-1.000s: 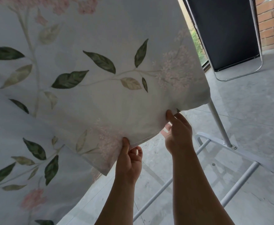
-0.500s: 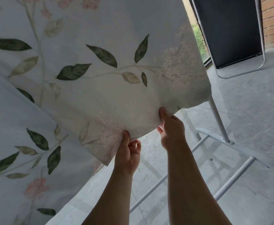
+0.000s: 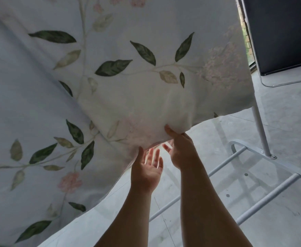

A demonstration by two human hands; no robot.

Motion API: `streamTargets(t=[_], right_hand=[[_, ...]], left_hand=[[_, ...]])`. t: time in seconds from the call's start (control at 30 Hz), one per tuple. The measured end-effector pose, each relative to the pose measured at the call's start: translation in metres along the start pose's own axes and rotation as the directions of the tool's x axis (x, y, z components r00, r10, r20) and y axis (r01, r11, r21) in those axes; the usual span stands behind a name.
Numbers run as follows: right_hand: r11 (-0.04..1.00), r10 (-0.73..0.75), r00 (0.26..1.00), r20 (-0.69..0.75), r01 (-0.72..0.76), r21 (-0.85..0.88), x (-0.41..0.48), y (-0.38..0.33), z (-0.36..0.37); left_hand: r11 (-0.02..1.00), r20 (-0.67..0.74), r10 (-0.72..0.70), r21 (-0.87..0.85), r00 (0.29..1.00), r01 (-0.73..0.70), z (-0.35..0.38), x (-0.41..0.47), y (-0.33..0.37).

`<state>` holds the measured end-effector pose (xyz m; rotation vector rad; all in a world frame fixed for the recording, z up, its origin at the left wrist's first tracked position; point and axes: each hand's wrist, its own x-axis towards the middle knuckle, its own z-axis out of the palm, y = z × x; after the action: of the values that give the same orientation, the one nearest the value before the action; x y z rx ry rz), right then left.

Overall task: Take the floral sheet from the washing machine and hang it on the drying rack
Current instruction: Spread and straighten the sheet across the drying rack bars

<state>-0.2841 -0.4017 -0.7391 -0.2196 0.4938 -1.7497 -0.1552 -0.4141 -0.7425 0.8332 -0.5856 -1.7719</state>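
Floral sheet (image 3: 121,90): pale white-blue, dark and faded green leaves, pink blossoms; drying rack (image 3: 258,125) white; floor (image 3: 280,107) mottled grey; far panel (image 3: 281,32) black.

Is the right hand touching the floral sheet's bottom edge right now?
Touching. The head view shows the right hand pinching the floral sheet at its lower hem, thumb on the front and fingers behind the fabric.

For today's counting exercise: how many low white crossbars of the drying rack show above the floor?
2. One crossbar runs beside the right forearm; the second crossbar lies farther right. The floral sheet may hide others.
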Motion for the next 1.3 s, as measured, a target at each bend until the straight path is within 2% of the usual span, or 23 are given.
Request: streamTargets(t=[0.1, 0.3, 0.43, 0.5, 0.57, 0.7, 0.83, 0.93, 1.03, 1.17, 1.3], right_hand=[[1.000, 0.010, 0.997, -0.077, -0.009, 0.017, -0.002, 0.016, 0.007], [0.984, -0.098, 0.990, -0.097, 0.112, 0.142, -0.008, 0.021, 0.024], [0.993, -0.044, 0.996, -0.081, 0.053, 0.105, -0.012, 0.033, 0.024], [0.999, -0.017, 0.999, -0.049, 0.019, 0.039, -0.013, 0.038, 0.025], [1.000, -0.002, 0.999, -0.043, 0.002, -0.011, -0.012, 0.043, 0.027], [1.000, -0.006, 0.998, -0.062, 0.008, 0.018, -0.008, 0.045, 0.031], [0.987, -0.106, 0.979, -0.176, 0.082, -0.139, 0.000, 0.047, 0.037], [0.977, -0.122, 0.973, -0.198, 0.083, -0.195, 0.005, 0.053, 0.036], [0.990, -0.091, 0.978, -0.189, 0.068, -0.123, 0.004, 0.054, 0.036], [0.994, -0.071, 0.987, -0.145, 0.082, 0.070, 0.004, 0.051, 0.038], [0.987, -0.077, 0.987, -0.144, 0.096, 0.132, 0.003, 0.052, 0.039]], left_hand=[[0.993, -0.038, 0.049, -0.101, 0.998, -0.052, -0.020, -0.007, 0.020], [0.934, -0.085, 0.145, -0.318, 0.986, -0.165, -0.041, -0.012, 0.070], [0.920, -0.094, 0.253, -0.284, 0.963, -0.270, -0.059, -0.011, 0.077], [0.933, -0.135, 0.259, -0.220, 0.956, -0.284, -0.067, -0.004, 0.076], [0.948, -0.190, 0.217, -0.191, 0.958, -0.253, -0.072, 0.000, 0.074], [0.970, -0.266, 0.159, -0.135, 0.951, -0.200, -0.073, 0.004, 0.075], [0.982, -0.289, 0.151, -0.066, 0.945, -0.176, -0.076, 0.002, 0.076], [0.989, -0.305, 0.128, -0.031, 0.944, -0.144, -0.083, 0.000, 0.077], [0.988, -0.334, 0.124, -0.042, 0.934, -0.147, -0.088, -0.002, 0.082], [0.986, -0.302, 0.109, -0.088, 0.947, -0.141, -0.086, -0.018, 0.092], [0.949, -0.298, 0.174, -0.205, 0.939, -0.241, -0.091, -0.028, 0.099]])
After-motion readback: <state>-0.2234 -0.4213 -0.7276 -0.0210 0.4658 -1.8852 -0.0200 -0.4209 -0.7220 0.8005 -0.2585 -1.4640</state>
